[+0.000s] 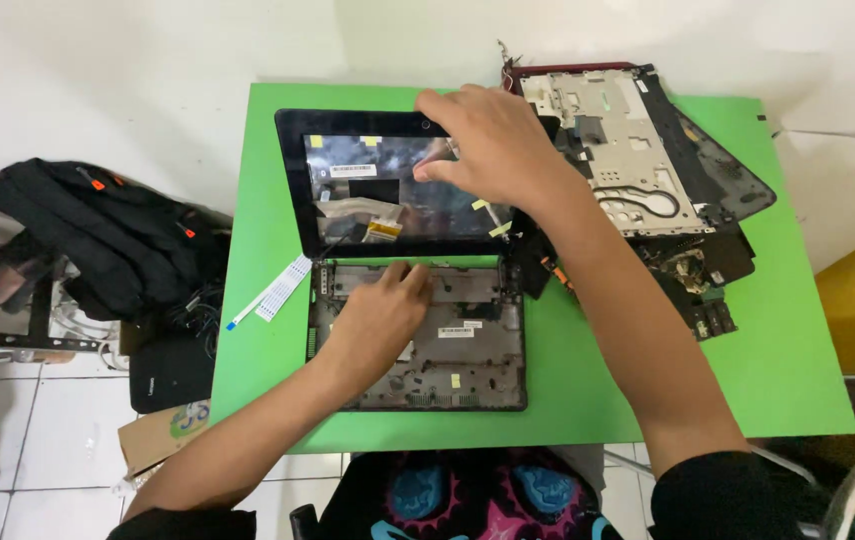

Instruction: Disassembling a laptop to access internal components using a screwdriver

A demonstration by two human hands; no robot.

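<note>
A dismantled small laptop lies on a green table (268,340). Its empty grey base shell (468,350) is nearest me, and the black lid (293,180), its inner panel showing cables and yellow tape, lies flat beyond it. My left hand (380,318) rests palm down on the base shell, fingers at the hinge edge. My right hand (483,140) is over the lid's upper right part, thumb and fingers bent and touching the panel there. I cannot tell whether it pinches anything.
A removed top cover with a metal plate (613,130) and a circuit board (698,285) lie at the right. A white flat ribbon cable (278,290) lies left of the laptop. A black bag (98,235) and a cardboard box (153,435) sit on the floor to the left.
</note>
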